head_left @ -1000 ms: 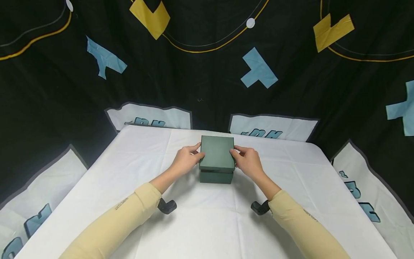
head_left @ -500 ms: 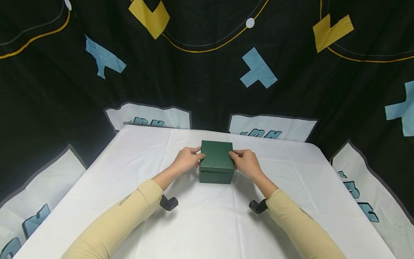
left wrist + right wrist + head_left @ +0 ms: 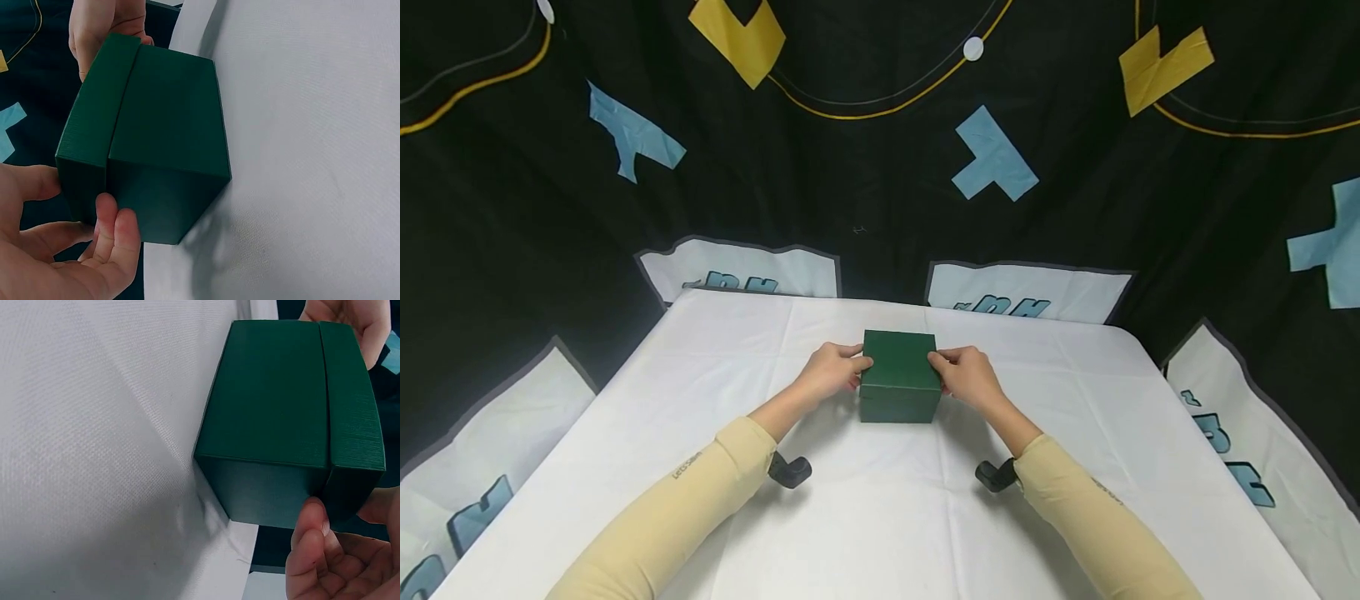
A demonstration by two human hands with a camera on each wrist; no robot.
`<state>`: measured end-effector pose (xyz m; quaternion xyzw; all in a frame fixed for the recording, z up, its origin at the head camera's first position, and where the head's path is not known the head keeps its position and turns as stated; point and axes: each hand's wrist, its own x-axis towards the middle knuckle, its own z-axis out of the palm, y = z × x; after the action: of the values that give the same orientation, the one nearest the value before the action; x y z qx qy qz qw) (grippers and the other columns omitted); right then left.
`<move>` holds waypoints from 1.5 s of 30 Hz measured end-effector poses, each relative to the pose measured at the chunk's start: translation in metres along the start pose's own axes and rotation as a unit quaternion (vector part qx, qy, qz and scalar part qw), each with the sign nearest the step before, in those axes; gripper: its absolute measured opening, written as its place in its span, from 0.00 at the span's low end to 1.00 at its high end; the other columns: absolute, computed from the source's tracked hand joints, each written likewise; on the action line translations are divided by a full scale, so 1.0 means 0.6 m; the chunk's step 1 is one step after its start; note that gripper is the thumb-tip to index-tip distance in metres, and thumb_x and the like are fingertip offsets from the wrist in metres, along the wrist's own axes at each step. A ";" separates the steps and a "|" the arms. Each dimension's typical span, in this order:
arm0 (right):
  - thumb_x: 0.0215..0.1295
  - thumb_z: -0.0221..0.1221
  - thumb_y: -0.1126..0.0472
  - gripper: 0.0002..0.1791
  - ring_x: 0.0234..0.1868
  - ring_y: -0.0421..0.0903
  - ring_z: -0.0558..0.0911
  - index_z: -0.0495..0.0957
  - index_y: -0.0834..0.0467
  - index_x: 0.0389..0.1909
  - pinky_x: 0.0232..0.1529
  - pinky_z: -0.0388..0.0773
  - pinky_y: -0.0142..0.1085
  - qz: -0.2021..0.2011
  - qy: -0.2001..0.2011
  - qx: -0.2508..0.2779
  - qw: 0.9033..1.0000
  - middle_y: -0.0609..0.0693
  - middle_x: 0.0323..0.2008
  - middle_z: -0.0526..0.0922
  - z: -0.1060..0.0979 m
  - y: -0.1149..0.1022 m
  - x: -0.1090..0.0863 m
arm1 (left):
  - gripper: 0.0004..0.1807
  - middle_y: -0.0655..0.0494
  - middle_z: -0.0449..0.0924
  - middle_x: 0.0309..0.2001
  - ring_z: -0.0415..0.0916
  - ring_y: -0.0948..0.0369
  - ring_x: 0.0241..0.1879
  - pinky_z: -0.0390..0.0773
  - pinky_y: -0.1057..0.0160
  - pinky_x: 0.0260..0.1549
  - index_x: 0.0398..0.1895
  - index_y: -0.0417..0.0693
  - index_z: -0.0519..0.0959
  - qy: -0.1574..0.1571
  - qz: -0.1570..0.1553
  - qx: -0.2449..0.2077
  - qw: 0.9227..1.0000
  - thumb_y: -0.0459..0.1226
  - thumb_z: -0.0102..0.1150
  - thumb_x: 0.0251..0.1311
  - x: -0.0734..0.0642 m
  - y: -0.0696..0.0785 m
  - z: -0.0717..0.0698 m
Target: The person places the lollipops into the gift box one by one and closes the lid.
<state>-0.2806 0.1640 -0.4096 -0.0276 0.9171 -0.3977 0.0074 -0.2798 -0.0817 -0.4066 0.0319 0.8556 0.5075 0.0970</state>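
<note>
A dark green box stands on the white tabletop, with its lid (image 3: 898, 358) seated over the base (image 3: 898, 408). In both wrist views a thin seam runs between the lid (image 3: 94, 119) and the taller base (image 3: 269, 394). My left hand (image 3: 831, 371) holds the lid's left side, thumb at the top edge and fingers along the side. From the right, my right hand (image 3: 972, 377) grips the lid the same way. Fingertips (image 3: 106, 209) of the left hand reach the seam, as do right-hand fingertips (image 3: 314, 512). What is inside the box is hidden.
A white cloth (image 3: 850, 517) covers the table. Black curved pieces (image 3: 790, 472) stick out below each sleeve cuff. Behind the table hangs a black backdrop (image 3: 820, 183) with yellow and blue patches, and white lettered panels (image 3: 1030, 292) hang at the table's edges.
Both hands have lowered the lid from a raised, tilted position down onto the base. The gap at the front has narrowed to a thin seam.
</note>
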 end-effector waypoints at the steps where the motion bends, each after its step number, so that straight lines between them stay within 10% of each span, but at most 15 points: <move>1: 0.75 0.55 0.48 0.23 0.24 0.44 0.78 0.82 0.60 0.58 0.28 0.75 0.35 -0.001 0.000 0.001 1.000 0.50 0.19 0.80 0.000 -0.001 0.000 | 0.32 0.51 0.88 0.37 0.84 0.61 0.30 0.78 0.51 0.53 0.72 0.44 0.70 0.001 0.000 0.000 1.000 0.47 0.58 0.68 0.000 0.000 0.000; 45: 0.76 0.54 0.48 0.25 0.20 0.44 0.75 0.79 0.62 0.62 0.26 0.69 0.35 -0.005 -0.031 -0.019 0.999 0.56 0.20 0.81 0.014 0.014 -0.003 | 0.32 0.49 0.86 0.36 0.82 0.61 0.31 0.81 0.62 0.38 0.73 0.41 0.67 -0.025 -0.009 0.004 1.000 0.41 0.59 0.68 0.009 -0.019 0.004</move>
<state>-0.2786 0.1637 -0.4213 -0.0449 0.9237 -0.3790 0.0329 -0.2841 -0.0844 -0.4182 0.0370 0.8553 0.5021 0.1224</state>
